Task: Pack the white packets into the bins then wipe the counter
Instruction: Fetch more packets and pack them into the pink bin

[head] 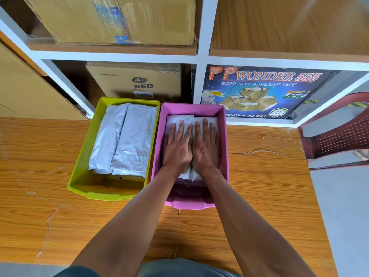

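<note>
Two bins stand side by side on the wooden counter (pixel 60 196). The yellow-green bin (pixel 79 166) on the left holds several white packets (pixel 123 140) standing close together. The pink bin (pixel 224 140) on the right also holds white packets (pixel 179 119). My left hand (pixel 177 146) and my right hand (pixel 205 146) lie flat next to each other on top of the packets in the pink bin, fingers straight, pressing down. Most of those packets are hidden under my hands.
A white shelf unit behind the counter carries cardboard boxes (pixel 135 80) and a blue tape carton (pixel 263 90). A red-brown plastic chair (pixel 339 132) stands past the counter's right edge. The counter surface is scratched wood grain.
</note>
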`<state>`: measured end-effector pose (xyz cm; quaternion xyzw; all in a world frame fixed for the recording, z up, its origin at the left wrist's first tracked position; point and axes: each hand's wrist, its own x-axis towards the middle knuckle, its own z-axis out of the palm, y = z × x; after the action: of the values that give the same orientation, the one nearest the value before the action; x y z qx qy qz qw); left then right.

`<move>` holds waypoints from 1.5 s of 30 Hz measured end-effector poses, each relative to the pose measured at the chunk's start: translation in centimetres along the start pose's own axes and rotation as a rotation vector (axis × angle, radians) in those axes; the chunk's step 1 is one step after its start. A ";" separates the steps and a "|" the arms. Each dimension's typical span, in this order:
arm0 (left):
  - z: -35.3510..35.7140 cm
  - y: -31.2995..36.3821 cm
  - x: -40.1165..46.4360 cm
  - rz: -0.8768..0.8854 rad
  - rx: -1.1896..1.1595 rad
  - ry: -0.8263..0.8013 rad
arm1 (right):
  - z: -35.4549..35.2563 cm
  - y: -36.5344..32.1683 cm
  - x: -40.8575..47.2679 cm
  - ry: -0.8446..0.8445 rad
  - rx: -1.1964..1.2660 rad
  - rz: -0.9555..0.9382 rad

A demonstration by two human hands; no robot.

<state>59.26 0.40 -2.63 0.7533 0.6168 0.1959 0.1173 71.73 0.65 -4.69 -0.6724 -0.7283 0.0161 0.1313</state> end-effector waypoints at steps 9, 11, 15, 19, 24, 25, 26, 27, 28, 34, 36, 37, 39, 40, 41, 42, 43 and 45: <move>-1.6 0.5 0.1 -0.056 -0.018 -0.161 | -1.8 -0.3 0.1 -0.148 0.012 0.007; -2.4 0.8 0.3 -0.055 -0.006 -0.169 | -2.3 -0.1 -0.1 -0.134 0.028 -0.040; -5.1 2.3 -0.9 -0.054 -0.052 -0.093 | -3.3 -0.5 -1.2 -0.069 0.148 0.013; -7.9 3.1 -2.8 -0.039 -0.135 0.024 | -6.3 -2.9 -2.2 0.031 0.277 0.026; -11.1 1.4 -5.8 -0.104 -0.138 0.214 | -8.1 -6.6 -3.0 0.178 0.397 -0.057; -11.7 0.7 -6.7 -0.127 -0.117 0.250 | -8.2 -7.7 -3.3 0.189 0.407 -0.083; -12.3 0.0 -7.6 -0.139 -0.091 0.288 | -8.2 -8.8 -3.6 0.206 0.427 -0.108; -12.8 -1.0 -8.8 -0.150 -0.062 0.326 | -8.3 -10.2 -4.1 0.222 0.448 -0.130; -13.2 -2.0 -9.9 -0.162 -0.031 0.358 | -8.3 -11.4 -4.6 0.233 0.458 -0.149; -15.9 -8.3 -17.1 -0.265 0.116 0.427 | -7.6 -19.1 -8.9 0.207 0.446 -0.336; -17.0 -10.0 -19.4 -0.290 0.111 0.450 | -7.1 -21.4 -10.2 0.214 0.430 -0.392; -17.6 -11.1 -20.7 -0.308 0.108 0.471 | -6.9 -22.9 -11.0 0.210 0.419 -0.421; -18.6 -13.3 -23.1 -0.357 0.107 0.501 | -6.3 -25.7 -12.3 0.198 0.407 -0.476; -19.0 -14.5 -24.4 -0.382 0.104 0.501 | -5.7 -27.1 -13.0 0.188 0.396 -0.500; -19.2 -15.6 -25.7 -0.401 0.103 0.490 | -5.2 -28.2 -13.7 0.171 0.383 -0.513; -19.6 -17.0 -27.4 -0.426 0.100 0.475 | -4.4 -29.8 -14.7 0.150 0.370 -0.531; -19.9 -18.4 -29.1 -0.446 0.101 0.454 | -3.7 -31.2 -15.8 0.131 0.363 -0.545; -20.5 -21.5 -32.8 -0.491 0.112 0.426 | -2.1 -34.3 -18.2 0.079 0.362 -0.587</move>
<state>25.96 -28.36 1.82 0.5296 0.8003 0.2807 -0.0126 39.83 -20.88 1.12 -0.4001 -0.8704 0.0804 0.2756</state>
